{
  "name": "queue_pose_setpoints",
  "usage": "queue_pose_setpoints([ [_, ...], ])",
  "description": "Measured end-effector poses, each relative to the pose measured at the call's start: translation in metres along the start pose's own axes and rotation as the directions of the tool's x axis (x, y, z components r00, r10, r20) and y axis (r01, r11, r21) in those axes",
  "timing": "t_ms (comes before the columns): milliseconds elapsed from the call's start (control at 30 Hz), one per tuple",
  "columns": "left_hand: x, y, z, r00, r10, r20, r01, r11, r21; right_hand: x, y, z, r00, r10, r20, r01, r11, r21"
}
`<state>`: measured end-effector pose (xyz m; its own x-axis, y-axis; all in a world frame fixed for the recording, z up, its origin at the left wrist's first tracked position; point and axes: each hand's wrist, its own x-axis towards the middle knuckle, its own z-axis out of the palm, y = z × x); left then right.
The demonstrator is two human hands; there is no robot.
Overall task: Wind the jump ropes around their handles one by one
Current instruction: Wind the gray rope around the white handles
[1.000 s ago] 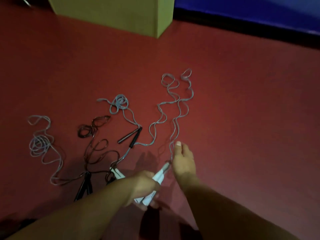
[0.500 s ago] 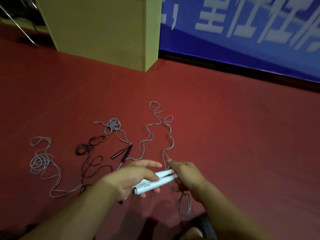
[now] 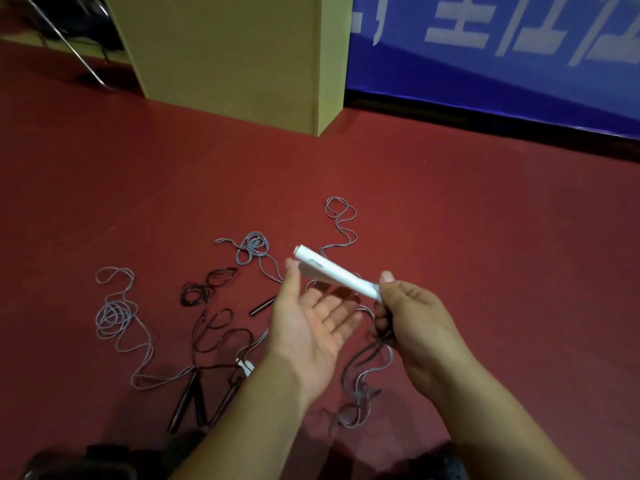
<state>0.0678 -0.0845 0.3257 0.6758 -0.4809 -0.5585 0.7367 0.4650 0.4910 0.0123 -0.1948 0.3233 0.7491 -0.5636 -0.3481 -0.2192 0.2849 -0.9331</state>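
Progress: at this moment no rope showed any winding on its handles, so we judged the task to be at its start. The white handles [image 3: 337,275] were lifted clear of the red floor [image 3: 485,237], held together as a pair and tilted up to the left. Their grey cord [image 3: 341,220] trailed partly on the floor beyond the hands and partly hung in loops below the right hand [image 3: 412,317].

Remaining work: three further ropes lay loose on the floor, namely a grey rope [image 3: 114,313] at far left, a dark rope [image 3: 207,306] beside it, and another grey rope [image 3: 254,244] bunched near a black handle [image 3: 262,305]. More black handles [image 3: 188,400] lay nearer us.

Fingers:
- Right hand: fingers curled, pinching the lower end of the white handles and gathering the hanging cord.
- Left hand [image 3: 308,323]: palm up, fingers straight and spread, thumb touching or just beside the handles' upper part; we could not tell which.
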Motion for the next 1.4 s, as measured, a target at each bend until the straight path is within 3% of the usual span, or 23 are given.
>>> queue_pose_setpoints([
  [133, 0.023, -0.005, 0.005, 0.997, -0.015, 0.081, -0.001, 0.980, 0.197, 0.012, 0.008, 0.014, 1.000, -0.017, 0.022, 0.018, 0.999, -0.039],
  [267, 0.040, -0.004, 0.006, 0.998, 0.066, 0.016, -0.067, 0.932, 0.356, 0.022, 0.009, 0.021, 0.994, 0.005, 0.107, 0.003, 0.997, -0.076],
  [400, 0.042, 0.015, 0.005, 0.993, 0.113, -0.042, -0.094, 0.945, 0.313, 0.025, 0.003, 0.029, 0.973, 0.054, 0.223, -0.037, 0.996, -0.080],
  [600, 0.036, 0.038, 0.001, 0.987, 0.162, -0.016, -0.155, 0.966, 0.208, 0.025, 0.006, 0.039, 0.928, 0.171, 0.331, -0.151, 0.985, -0.085],
  [900, 0.038, 0.037, -0.005, 0.983, 0.185, 0.022, -0.184, 0.950, 0.252, 0.022, 0.021, 0.037, 0.921, 0.115, 0.372, -0.062, 0.987, -0.150],
  [1133, 0.035, 0.048, -0.012, 0.972, 0.234, -0.011, -0.223, 0.938, 0.266, 0.023, 0.007, 0.034, 0.849, 0.341, 0.403, -0.281, 0.938, -0.201],
  [1300, 0.031, 0.051, -0.018, 0.957, 0.290, 0.011, -0.275, 0.892, 0.358, 0.026, 0.004, 0.031, 0.852, 0.302, 0.429, -0.126, 0.912, -0.391],
  [1400, 0.032, 0.055, -0.021, 0.927, 0.373, -0.037, -0.328, 0.856, 0.400, 0.027, 0.002, 0.030, 0.833, 0.328, 0.445, -0.121, 0.894, -0.432],
])
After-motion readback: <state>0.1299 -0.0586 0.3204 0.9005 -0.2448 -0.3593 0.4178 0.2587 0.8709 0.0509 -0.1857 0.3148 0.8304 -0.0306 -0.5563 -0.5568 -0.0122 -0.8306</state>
